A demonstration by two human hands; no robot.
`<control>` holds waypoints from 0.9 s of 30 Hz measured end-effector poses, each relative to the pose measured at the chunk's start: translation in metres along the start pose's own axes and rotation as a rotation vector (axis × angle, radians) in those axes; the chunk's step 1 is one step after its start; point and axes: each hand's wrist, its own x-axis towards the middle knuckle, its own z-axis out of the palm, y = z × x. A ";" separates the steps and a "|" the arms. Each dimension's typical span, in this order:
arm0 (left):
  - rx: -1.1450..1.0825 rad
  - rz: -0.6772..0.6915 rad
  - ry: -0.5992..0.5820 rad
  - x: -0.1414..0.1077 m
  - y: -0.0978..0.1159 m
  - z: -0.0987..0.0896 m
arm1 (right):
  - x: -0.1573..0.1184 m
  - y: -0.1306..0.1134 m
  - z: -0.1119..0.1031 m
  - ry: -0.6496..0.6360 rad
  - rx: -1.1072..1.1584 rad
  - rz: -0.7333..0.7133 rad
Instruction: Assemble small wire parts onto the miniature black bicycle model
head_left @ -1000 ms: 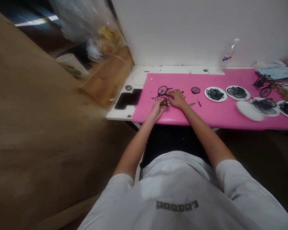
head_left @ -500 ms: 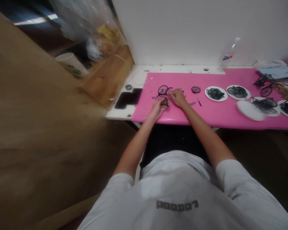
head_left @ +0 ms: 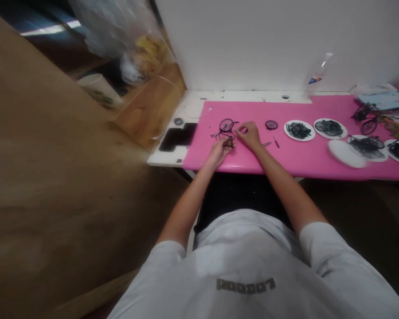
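A small black model bicycle lies on the pink mat, one spoked wheel pointing away from me. My left hand grips its near end, around a dark basket-like part. Just right of the bicycle, my right hand has thumb and fingertips pressed together; anything between them is too small to make out. Farther right lie a loose black wheel and a small dark tool like a screwdriver, with another small item beside my right wrist.
White plates of black parts stand to the right, near a white lid-like disc and another dark model bicycle. Black phone-like slabs lie at the left. A clear bottle stands by the wall.
My right hand has drawn slightly to the right, away from the bicycle, and its fingers are more curled. My left hand keeps its grip on the bicycle.
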 end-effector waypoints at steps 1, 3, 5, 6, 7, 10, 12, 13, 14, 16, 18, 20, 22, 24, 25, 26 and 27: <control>0.014 0.005 -0.006 0.000 -0.001 0.000 | 0.000 -0.001 -0.001 0.012 0.013 0.014; 0.033 0.016 -0.021 0.001 -0.003 -0.001 | -0.001 -0.003 -0.003 0.056 0.026 0.036; 0.050 0.025 -0.038 0.003 -0.006 -0.002 | -0.002 -0.004 -0.004 0.131 0.009 0.049; 0.060 0.029 -0.044 0.004 -0.007 -0.002 | -0.003 -0.005 -0.004 0.171 -0.009 0.055; 0.071 0.033 -0.049 0.004 -0.008 -0.003 | -0.003 -0.005 -0.004 0.202 -0.026 0.062; 0.107 0.049 -0.058 0.006 -0.011 -0.004 | -0.004 -0.003 -0.004 0.233 -0.026 0.090; 0.123 0.060 -0.064 0.008 -0.012 -0.005 | -0.003 0.001 -0.003 0.214 -0.003 0.107; 0.128 0.066 -0.066 0.008 -0.013 -0.005 | -0.002 0.004 -0.002 0.207 0.003 0.111; 0.130 0.077 -0.061 0.009 -0.015 -0.006 | -0.001 0.008 -0.001 0.201 -0.002 0.107; 0.128 0.127 -0.019 0.010 -0.018 -0.005 | 0.001 0.013 0.003 0.180 -0.035 0.064; 0.131 0.209 0.046 0.011 -0.021 -0.005 | 0.003 0.016 0.006 0.129 -0.074 -0.003; 0.154 0.277 0.098 0.011 -0.024 -0.004 | 0.003 0.015 0.008 0.066 -0.103 -0.046; 0.189 0.307 0.117 0.011 -0.025 -0.003 | 0.002 0.010 0.008 0.022 -0.121 -0.056; 0.209 0.317 0.118 0.009 -0.025 -0.002 | 0.002 0.002 0.004 -0.009 -0.138 -0.073; 0.214 0.318 0.115 0.009 -0.025 -0.002 | 0.003 -0.002 0.001 -0.024 -0.147 -0.094; 0.217 0.316 0.111 0.009 -0.025 -0.002 | 0.004 -0.007 -0.003 -0.043 -0.156 -0.123; 0.219 0.312 0.109 0.009 -0.024 -0.002 | 0.005 -0.012 -0.008 -0.059 -0.163 -0.152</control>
